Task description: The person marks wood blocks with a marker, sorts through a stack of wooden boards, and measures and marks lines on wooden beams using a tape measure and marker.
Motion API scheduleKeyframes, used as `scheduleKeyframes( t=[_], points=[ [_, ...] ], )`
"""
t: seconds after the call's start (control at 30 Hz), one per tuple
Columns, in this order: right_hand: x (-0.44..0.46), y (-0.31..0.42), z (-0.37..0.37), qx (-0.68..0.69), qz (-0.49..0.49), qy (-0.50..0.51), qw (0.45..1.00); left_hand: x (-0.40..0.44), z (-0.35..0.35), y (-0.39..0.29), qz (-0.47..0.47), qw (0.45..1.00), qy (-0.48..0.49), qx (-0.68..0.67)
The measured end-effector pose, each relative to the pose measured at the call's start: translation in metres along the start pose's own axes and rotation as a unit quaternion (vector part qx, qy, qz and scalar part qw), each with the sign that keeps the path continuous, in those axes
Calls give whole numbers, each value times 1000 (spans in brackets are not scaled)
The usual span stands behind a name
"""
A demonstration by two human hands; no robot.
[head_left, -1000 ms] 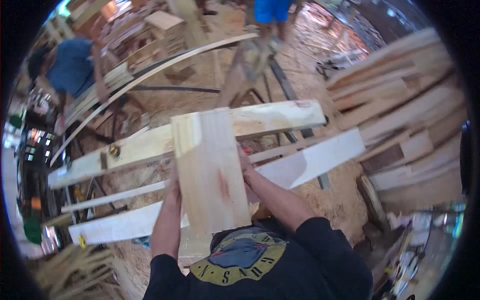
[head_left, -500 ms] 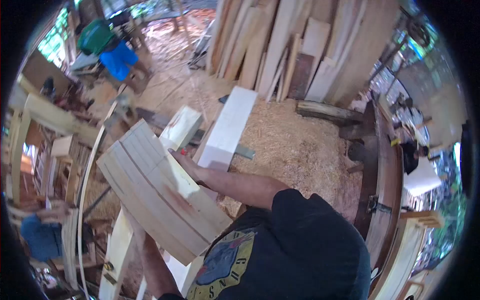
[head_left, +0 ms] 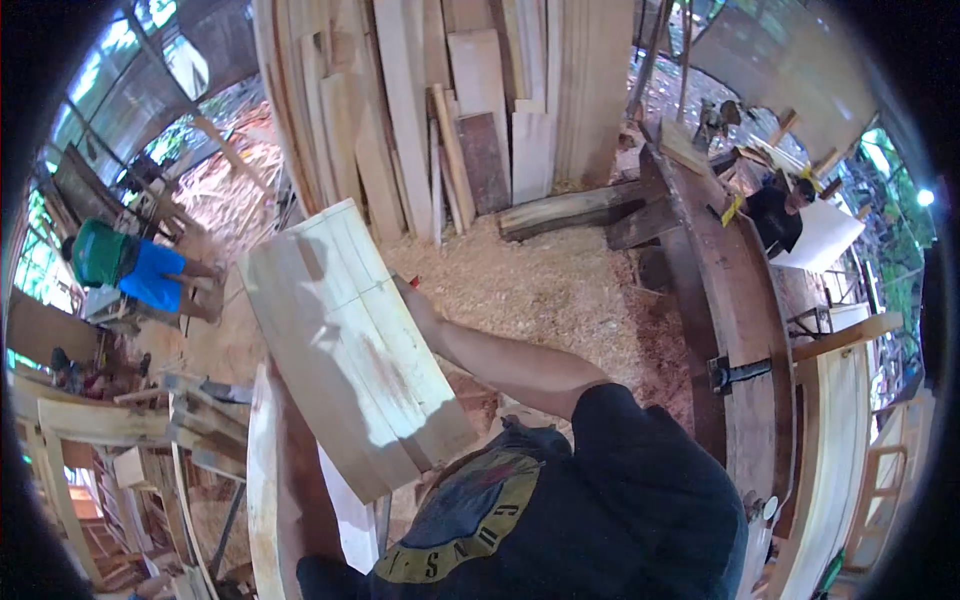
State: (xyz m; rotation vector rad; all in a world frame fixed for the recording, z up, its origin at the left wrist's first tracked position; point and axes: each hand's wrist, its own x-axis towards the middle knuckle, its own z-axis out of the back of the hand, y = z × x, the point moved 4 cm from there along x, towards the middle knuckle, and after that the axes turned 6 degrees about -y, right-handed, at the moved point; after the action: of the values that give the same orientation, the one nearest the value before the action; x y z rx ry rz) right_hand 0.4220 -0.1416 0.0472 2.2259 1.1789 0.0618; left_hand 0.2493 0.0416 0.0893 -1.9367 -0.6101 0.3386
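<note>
In front of my chest is a thick wooden block [head_left: 350,330] with lengthwise seams or lines and thin lines drawn across its upper part. My right hand [head_left: 424,308] is closed around its right edge, with most of the fingers out of sight behind the wood. A small red thing [head_left: 414,283] shows at that hand; its kind cannot be made out. The left hand is hidden, and only the dark left sleeve [head_left: 330,580] shows below the block. Beneath the block, a pale timber [head_left: 264,480] stands out at the left.
Tall planks [head_left: 400,110] lean at the back. Sawdust and shavings [head_left: 540,290] cover the floor. A long curved timber [head_left: 740,340] with a dark clamp [head_left: 740,373] lies at the right. One person [head_left: 150,270] bends at the far left; another person [head_left: 780,215] is at the right.
My view has swung to the right. The wooden block has turned more upright, still held by my right hand. My left hand, visible before at its lower left edge, is now hidden.
</note>
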Motion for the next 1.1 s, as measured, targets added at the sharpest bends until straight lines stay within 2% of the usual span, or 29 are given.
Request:
scheduleKeyframes(
  t=[0.03,0.13,0.17,0.27,0.3,0.4,0.43,0.57,0.7,0.8,0.83,0.9,0.93,1.03,1.1],
  points=[
    [3,21,10,9,2,-37,999,17,-22,6,10,1000,-1,-5],
    [-3,80,20,-11,40,-54,998,57,-69,24,38,999,0,-16],
    [4,82,24,19,33,-42,998,66,-75,28,46,999,3,-21],
    [27,99,55,-14,32,-81,996,103,-99,43,70,997,10,-33],
    [38,104,60,38,24,-70,997,118,-105,46,78,996,13,-37],
    [51,133,60,-6,56,-103,993,165,-126,60,108,992,27,-60],
    [63,139,73,-15,40,-122,992,181,-131,64,116,990,31,-67],
    [122,179,86,43,118,-53,991,240,-154,75,155,981,52,-102],
    [148,210,101,-47,99,-156,982,289,-163,88,194,970,63,-132],
    [153,233,78,-51,96,-187,976,318,-167,91,212,959,80,-172],
    [157,235,75,-45,96,-198,974,320,-164,88,208,973,33,-94],
    [170,244,76,-59,112,-156,979,332,-166,83,223,964,69,-126],
    [176,249,73,-55,125,-167,976,340,-168,80,228,959,87,-146],
    [186,261,57,-54,147,-181,971,359,-169,72,223,968,47,-108],
    [197,270,57,-62,142,-171,973,381,-165,84,247,957,48,-145]
  ],
)
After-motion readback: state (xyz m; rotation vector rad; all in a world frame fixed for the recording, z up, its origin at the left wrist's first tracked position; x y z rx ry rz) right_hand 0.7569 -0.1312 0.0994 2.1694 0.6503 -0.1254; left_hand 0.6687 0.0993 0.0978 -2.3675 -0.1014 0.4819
